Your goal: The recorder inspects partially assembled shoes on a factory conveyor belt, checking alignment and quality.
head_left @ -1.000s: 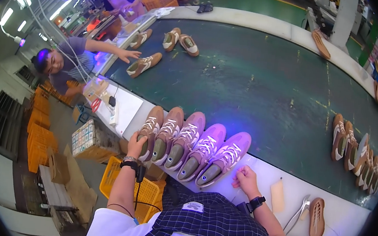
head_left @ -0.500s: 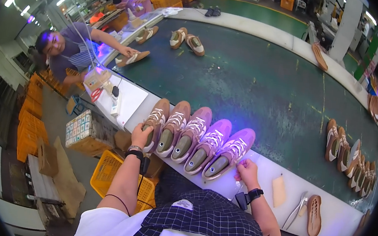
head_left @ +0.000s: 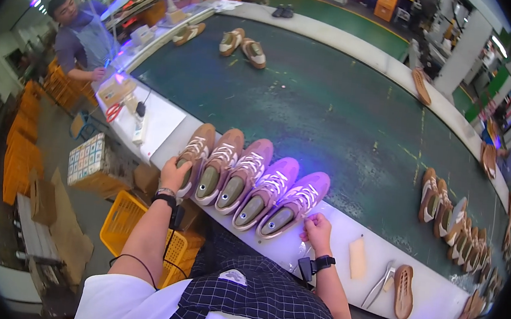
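A row of several brown sneakers with white laces stands on the pale ledge, toes pointing away from me. My left hand is closed around the heel of the leftmost sneaker. At the other end, my right hand is beside the rightmost sneaker, close to its side. Its fingers are pinched together; whatever they hold, if anything, is hidden. Violet light tints the right-hand sneakers, and dark olive inserts with round eyelets fill their openings.
Beyond the ledge lies a dark green belt with more sneakers far left and a row at right. Pincers, a brown sole and a beige piece lie right. A co-worker stands left, near red scissors. Below is a yellow crate.
The whole view has shifted slightly. The co-worker has drawn back the arm that reached over the belt, and the sneaker under that hand no longer shows there. My hands keep their places.
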Demonstrator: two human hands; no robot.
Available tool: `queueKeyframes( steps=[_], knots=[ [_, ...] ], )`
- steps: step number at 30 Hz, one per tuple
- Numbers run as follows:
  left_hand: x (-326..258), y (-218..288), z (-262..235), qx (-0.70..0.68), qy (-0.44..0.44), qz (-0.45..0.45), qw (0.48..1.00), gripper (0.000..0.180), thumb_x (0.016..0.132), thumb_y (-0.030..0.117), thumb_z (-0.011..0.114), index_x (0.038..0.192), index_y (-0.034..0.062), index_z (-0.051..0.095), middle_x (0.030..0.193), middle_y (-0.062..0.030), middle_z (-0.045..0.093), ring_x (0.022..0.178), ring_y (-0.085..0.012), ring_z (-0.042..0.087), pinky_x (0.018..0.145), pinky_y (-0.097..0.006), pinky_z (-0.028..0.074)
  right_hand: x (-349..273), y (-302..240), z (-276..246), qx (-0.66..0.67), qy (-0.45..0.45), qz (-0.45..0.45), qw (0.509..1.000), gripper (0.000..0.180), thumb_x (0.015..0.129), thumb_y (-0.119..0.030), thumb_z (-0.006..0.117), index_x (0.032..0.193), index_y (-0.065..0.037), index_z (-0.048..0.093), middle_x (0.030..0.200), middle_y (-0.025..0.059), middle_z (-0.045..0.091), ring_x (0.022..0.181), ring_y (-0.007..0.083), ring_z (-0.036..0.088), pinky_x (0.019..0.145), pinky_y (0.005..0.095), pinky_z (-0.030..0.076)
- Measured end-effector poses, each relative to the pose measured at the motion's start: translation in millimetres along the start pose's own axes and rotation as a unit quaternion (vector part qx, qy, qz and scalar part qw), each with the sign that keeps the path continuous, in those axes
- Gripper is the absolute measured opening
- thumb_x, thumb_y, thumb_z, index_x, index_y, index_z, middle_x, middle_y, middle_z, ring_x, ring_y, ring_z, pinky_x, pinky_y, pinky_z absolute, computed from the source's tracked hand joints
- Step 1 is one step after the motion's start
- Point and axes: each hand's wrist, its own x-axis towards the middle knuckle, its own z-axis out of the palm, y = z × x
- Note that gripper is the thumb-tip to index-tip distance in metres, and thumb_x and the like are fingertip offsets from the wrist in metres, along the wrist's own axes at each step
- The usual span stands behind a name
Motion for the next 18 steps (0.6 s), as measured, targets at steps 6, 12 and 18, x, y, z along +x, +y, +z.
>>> queueKeyframes(
  steps=[6, 12, 18],
  knots=[
    [-10, 11, 0, 0.008, 0.000, 0.002, 1.000, 0.046, 0.075, 0.037, 0.066, 0.100, -0.0022, 0.062, 0.095, -0.0232, 0.064, 0.090, -0.0376, 0.060, 0.081, -0.040, 0.046, -1, 0, -4, 0.011, 0.017, 0.009, 1.000, 0.008, 0.087, -0.009, 0.053, 0.086, -0.001, 0.053, 0.064, 0.0082, 0.057, 0.045, 0.0171, 0.059, 0.036, 0.0274, 0.046],
    [2, 10, 7, -0.004, -0.005, 0.000, 1.000, 0.049, 0.075, 0.039, 0.067, 0.100, -0.0031, 0.062, 0.095, -0.0237, 0.063, 0.089, -0.0394, 0.060, 0.081, -0.041, 0.046, 3, -6, -1, 0.013, 0.066, 0.025, 0.997, 0.009, 0.087, -0.009, 0.052, 0.085, -0.001, 0.053, 0.063, 0.0088, 0.058, 0.043, 0.0171, 0.059, 0.034, 0.0272, 0.044],
    [10, 0, -14, 0.045, 0.001, 0.001, 0.999, 0.053, 0.073, 0.042, 0.066, 0.101, -0.0034, 0.062, 0.097, -0.0251, 0.063, 0.092, -0.0395, 0.060, 0.081, -0.043, 0.046, 11, -7, 20, -0.019, 0.091, -0.019, 0.996, 0.011, 0.084, -0.008, 0.050, 0.077, -0.001, 0.053, 0.057, 0.0070, 0.053, 0.039, 0.0174, 0.054, 0.034, 0.0296, 0.044]
  ],
)
